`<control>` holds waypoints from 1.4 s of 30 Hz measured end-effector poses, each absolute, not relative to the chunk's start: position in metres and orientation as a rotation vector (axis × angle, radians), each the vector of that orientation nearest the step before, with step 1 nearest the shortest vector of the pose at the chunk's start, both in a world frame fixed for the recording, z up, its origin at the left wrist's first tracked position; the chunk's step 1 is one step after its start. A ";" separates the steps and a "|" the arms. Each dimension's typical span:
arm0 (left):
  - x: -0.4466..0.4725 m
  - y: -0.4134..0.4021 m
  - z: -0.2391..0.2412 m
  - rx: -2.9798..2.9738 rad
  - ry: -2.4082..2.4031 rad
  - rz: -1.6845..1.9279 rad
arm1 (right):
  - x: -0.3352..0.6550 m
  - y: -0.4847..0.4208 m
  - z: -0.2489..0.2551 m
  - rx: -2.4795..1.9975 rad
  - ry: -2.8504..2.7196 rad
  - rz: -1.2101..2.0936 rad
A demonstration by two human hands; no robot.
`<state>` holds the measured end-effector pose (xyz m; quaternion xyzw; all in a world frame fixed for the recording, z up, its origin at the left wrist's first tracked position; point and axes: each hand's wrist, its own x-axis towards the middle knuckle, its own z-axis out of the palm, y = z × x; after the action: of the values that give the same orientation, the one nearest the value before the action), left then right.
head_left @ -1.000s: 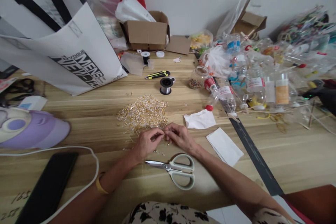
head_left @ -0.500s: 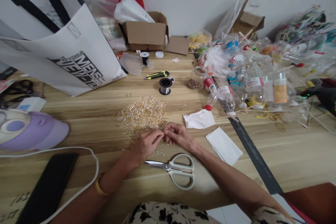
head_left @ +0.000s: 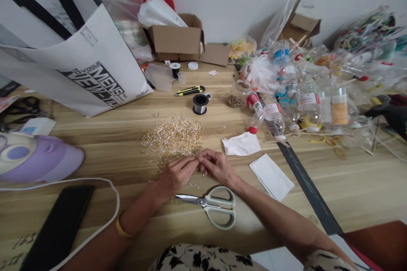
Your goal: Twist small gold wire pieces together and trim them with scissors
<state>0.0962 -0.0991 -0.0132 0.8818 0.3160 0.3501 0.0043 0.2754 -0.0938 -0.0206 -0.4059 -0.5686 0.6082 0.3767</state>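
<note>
My left hand and my right hand meet fingertip to fingertip at the near right edge of a heap of gold and silver beads. Both are closed in a pinch; what lies between the fingers is too small to make out. A few loose beads lie on the wood just below the hands. Nearer to me rest scissors with pale grey handles, their blades pointing left. Beyond the heap stands a black spool of silvery wire.
A yellow-black utility knife lies behind the spool. White papers and many plastic bottles are on the right. A black phone, white cable, purple object and large white bag occupy the left.
The fingers of my left hand have straightened slightly and the hand has tilted flatter. My right hand has barely shifted. The beads, scissors and spool stay where they were.
</note>
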 end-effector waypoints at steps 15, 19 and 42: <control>0.103 -0.100 -0.012 2.101 1.259 1.103 | 0.279 -0.103 -0.019 -1.058 -1.812 1.042; 0.104 -0.097 -0.013 1.754 1.282 1.058 | 0.281 -0.102 -0.021 -1.004 -1.870 0.945; 0.104 -0.088 -0.005 1.043 1.150 0.942 | 0.281 -0.096 -0.021 -0.961 -1.926 0.783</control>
<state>0.1041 -0.0883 -0.0047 0.4528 0.4991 0.4088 0.6154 0.2809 -0.0963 -0.0211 -0.3821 -0.7659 0.3114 0.4127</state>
